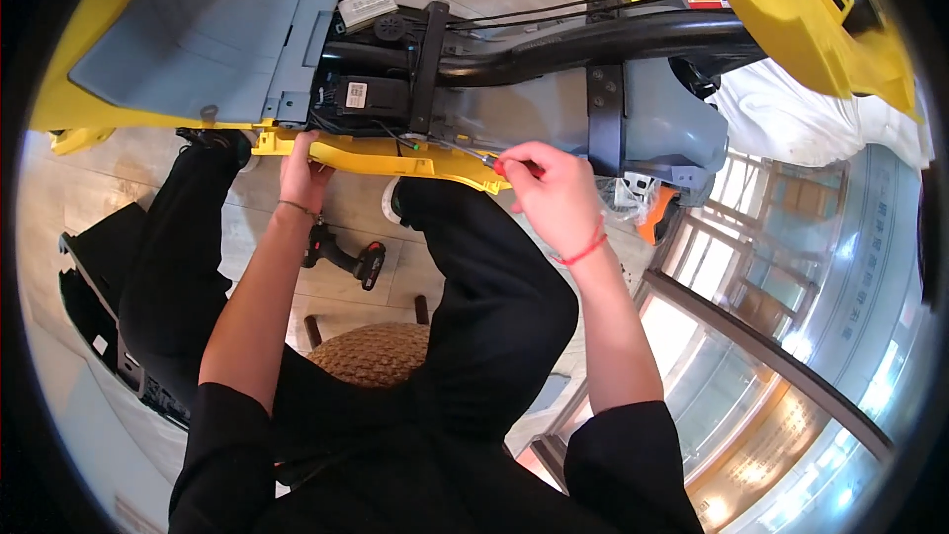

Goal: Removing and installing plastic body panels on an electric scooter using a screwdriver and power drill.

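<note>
1. Head camera [left of the worn pair]: wide fisheye, dark round rim, straight edges bowed.
2. Looks steeply down over wearer's legs (494,287); upright, unmirrored.
3. Close in: left hand (301,173) and right hand (549,193) above mid-frame, yellow-and-grey bodywork (514,109) across top, floor (376,309) beneath.

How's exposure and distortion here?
Head view: bright glare spots on the glass at right; head view: fisheye warping, black vignette around the rim; head view: yellow strip, left hand and right hand well lit, outlines readable.
</note>
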Demonstrator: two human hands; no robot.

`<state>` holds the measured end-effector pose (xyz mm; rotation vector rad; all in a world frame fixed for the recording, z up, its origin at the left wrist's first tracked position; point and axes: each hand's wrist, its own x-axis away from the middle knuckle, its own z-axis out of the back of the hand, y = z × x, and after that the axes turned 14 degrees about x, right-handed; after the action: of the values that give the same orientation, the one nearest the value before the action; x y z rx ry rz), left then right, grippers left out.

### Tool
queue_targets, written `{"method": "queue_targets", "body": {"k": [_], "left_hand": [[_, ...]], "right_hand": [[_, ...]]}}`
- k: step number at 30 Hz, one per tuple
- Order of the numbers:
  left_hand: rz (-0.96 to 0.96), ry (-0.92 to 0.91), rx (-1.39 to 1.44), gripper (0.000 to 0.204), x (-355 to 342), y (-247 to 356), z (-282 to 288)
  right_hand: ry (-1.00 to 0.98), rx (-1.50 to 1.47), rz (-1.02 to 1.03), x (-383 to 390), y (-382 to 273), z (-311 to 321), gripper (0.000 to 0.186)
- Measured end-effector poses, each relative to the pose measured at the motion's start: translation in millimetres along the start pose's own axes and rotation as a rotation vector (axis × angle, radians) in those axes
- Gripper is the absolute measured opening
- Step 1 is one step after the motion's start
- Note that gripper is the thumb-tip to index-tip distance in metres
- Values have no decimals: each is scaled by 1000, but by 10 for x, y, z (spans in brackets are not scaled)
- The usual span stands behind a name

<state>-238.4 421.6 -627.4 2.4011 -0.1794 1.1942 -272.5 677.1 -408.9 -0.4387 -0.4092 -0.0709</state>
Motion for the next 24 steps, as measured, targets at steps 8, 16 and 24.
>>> {"method": "queue_targets", "body": {"k": [8,16,24], "left_hand": [[25,-38,-16,30,-47,35,5],[95,-56,3,31,-14,57,-6],[157,-165,104,30,-9,29,141]], "right_hand": [[62,32,2,-124,69,-73,14],[184,-14,71,156,-107,229,11],[65,-301,79,522,-523,89,10]]}}
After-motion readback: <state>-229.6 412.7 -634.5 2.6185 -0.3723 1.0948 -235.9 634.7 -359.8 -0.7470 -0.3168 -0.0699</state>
